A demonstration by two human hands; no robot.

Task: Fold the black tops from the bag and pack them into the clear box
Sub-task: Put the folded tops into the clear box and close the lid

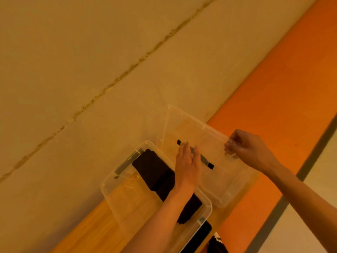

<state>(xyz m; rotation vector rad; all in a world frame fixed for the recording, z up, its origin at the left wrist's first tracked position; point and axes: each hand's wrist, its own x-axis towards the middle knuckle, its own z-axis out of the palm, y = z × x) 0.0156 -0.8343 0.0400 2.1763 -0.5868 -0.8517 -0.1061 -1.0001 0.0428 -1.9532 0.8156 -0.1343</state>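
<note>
while held over the clear box (116,190) at a tilt, clear lid (209,161) hangs toward 2 o'clock of the box opening, long axis running roughly 10 to 4 o'clock. left hand (187,167), nearer the box, lies flat with fingers together on the lid's inner edge by the dark handle strip (206,160). right hand (249,148) pinches the far rim at 3 o'clock. folded black tops (155,170) already inside, along the box's 1 o'clock side. likely next: swing lid toward 8 o'clock to seat it.
</note>
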